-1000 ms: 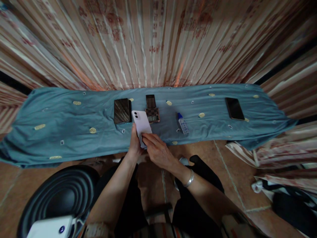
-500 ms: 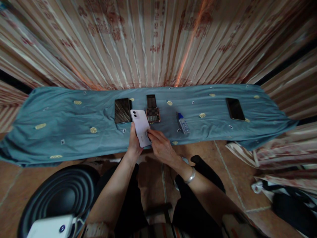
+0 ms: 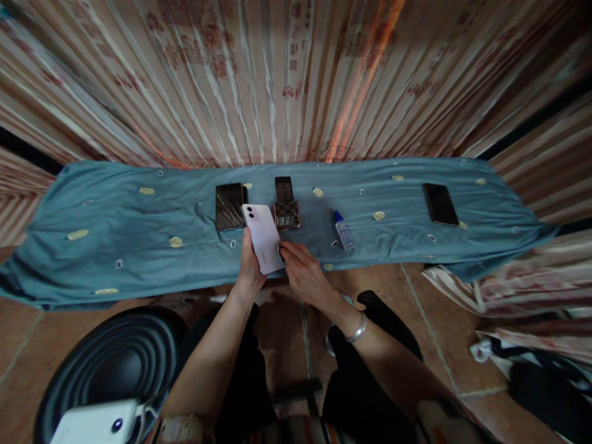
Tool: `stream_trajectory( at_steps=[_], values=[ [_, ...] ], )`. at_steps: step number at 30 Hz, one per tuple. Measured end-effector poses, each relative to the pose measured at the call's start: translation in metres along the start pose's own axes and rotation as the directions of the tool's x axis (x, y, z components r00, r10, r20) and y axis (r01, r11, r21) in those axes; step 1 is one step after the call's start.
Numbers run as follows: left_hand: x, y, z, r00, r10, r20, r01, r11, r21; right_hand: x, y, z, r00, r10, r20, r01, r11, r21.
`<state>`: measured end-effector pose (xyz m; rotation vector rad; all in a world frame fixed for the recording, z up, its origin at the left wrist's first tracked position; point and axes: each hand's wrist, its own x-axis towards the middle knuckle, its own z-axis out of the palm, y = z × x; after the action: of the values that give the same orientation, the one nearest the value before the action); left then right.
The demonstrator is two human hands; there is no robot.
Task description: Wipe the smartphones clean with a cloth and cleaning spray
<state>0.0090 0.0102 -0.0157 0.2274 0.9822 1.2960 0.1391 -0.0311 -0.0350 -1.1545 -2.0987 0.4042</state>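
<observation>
Lilac phone [image 3: 263, 237], back face up, was positioned between the hands, in front of the person and at the near edge of the cloth-covered counter [image 3: 139, 246]. Its long axis ran obliquely: the twin-lens end pointed away and to the left, while the opposite end lay toward the person and slightly right. The left hand [image 3: 251, 265] served as the support, curled about the left long edge along the near half and gripping the phone, thumb along that edge; the fingers beneath were hidden. The right hand [image 3: 304, 274] was half curled, its fingertips at the right long edge; whether they pinched anything or merely touched the casing could not be determined. Both hands were thus set at the near half, the left having the fuller contact. Just left of the lens end lay a dark tablet-like device [image 3: 228, 206]; to the right of that end lay a checkered device [image 3: 287, 214]. A blue-capped bottle [image 3: 344, 231] lay farther right, with a black phone [image 3: 441, 204] well apart beyond it
</observation>
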Motion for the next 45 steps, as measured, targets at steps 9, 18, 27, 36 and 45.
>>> stream_trajectory(
  at_steps=[9, 18, 27, 36, 45],
  values=[
    [0.001, 0.004, -0.002, 0.999, 0.008, -0.037, -0.007, 1.000, 0.016, -0.001, -0.008, 0.001, 1.000, -0.016, -0.015, 0.015, 0.999, -0.042],
    [-0.006, 0.006, 0.001, 0.998, -0.036, -0.051, 0.036, 0.999, 0.005, -0.003, -0.024, 0.008, 0.994, -0.106, -0.021, 0.104, 0.991, -0.080],
    [-0.009, 0.008, -0.008, 0.989, -0.142, -0.047, 0.143, 0.990, 0.020, -0.007, -0.040, 0.013, 0.980, -0.194, -0.032, 0.192, 0.980, -0.058],
    [-0.018, 0.018, -0.011, 0.985, -0.169, -0.047, 0.169, 0.986, 0.000, -0.009, -0.051, 0.017, 0.966, -0.255, -0.052, 0.253, 0.967, -0.033],
    [-0.021, 0.032, -0.016, 0.987, -0.144, -0.076, 0.141, 0.989, -0.044, -0.010, -0.059, 0.019, 0.954, -0.299, 0.008, 0.298, 0.951, -0.079]
  ],
)
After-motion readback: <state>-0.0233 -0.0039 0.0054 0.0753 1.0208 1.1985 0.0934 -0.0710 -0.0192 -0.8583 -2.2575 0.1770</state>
